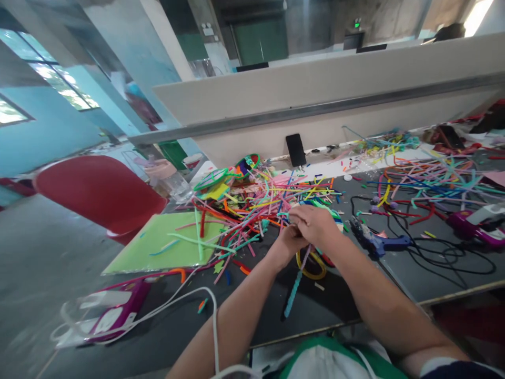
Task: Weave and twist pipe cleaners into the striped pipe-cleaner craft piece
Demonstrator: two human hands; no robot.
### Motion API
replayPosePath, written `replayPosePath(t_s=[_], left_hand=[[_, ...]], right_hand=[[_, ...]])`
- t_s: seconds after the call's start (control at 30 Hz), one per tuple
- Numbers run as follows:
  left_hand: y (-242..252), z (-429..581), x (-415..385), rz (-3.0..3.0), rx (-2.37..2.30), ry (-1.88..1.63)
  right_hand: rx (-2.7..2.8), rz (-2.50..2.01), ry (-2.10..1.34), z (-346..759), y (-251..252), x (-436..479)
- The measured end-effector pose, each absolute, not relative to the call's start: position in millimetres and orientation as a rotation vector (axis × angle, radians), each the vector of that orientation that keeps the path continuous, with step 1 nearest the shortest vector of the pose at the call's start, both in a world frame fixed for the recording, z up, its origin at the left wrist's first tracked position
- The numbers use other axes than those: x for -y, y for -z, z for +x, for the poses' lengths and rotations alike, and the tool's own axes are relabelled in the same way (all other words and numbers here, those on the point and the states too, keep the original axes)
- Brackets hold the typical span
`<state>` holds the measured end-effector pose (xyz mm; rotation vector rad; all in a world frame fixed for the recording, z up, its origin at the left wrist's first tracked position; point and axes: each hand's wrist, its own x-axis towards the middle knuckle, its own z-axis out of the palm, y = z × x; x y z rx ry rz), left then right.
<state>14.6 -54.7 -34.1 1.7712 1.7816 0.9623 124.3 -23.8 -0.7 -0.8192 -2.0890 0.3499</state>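
Note:
My left hand (290,239) and my right hand (315,223) meet over the dark table (355,295), fingers curled together on pipe cleaners at the edge of a big colourful pile (256,202). The right hand lies over the left, hiding most of what they pinch. A pink strand and a light blue fuzzy pipe cleaner (292,293) hang down from the hands. A yellow loop (311,266) lies just below them on the table.
A blue glue gun (376,242) with black cable lies right of my hands. A green sheet (165,245) lies left, a purple-white device (114,310) at the near left. A phone (295,149) leans on the partition. More pipe cleaners (430,179) spread at right. A red chair (98,192) stands left.

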Motion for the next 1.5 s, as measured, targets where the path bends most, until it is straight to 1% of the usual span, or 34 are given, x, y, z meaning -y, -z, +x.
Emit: replayPosePath(t_s=[0.13,0.2,0.33,0.4,0.6,0.7,0.77,0.93,1.0,1.17,1.33,1.5], left_hand=[[35.6,4.6,61.8,1.228,-1.032,-1.054],[37.4,3.1,60.9,1.017,-0.911,-1.055],[42.4,4.3,57.5,0.945,-0.931,-1.013],[44.6,4.4,56.5,0.967,-0.914,-1.010],[45.4,-0.9,53.2,0.927,-0.923,-1.030],[45.1,-3.3,51.5,0.889,-0.897,-1.032],[45.9,-3.8,50.5,0.870,-0.889,-1.025],[48.6,-4.2,48.3,0.840,-0.857,-1.034],[48.4,-5.1,47.6,0.827,-0.868,-1.024],[46.8,-5.3,48.3,0.841,-0.909,-0.972],[48.9,-1.8,51.3,0.892,-0.921,-0.881],[48.6,-2.5,51.9,0.895,-0.908,-0.867]], right_hand=[[1.918,-0.811,-0.451,153.4,-5.7,9.7],[1.806,-0.788,-0.539,164.8,-9.1,7.1],[1.597,-0.752,-0.771,174.6,-16.5,11.5],[1.552,-0.741,-0.815,175.4,-18.6,14.1],[1.754,-0.810,-0.494,179.9,-15.2,9.5],[1.758,-0.862,-0.461,181.7,-14.3,6.9],[1.726,-0.848,-0.552,179.3,-15.2,8.5],[1.440,-0.684,-1.063,166.3,-18.7,17.6],[1.374,-0.639,-1.176,163.3,-18.9,17.9],[1.206,-0.632,-1.163,164.6,-14.6,9.6],[1.158,-0.618,-1.161,164.2,-8.8,5.0],[1.101,-0.575,-1.140,160.6,-7.3,5.0]])
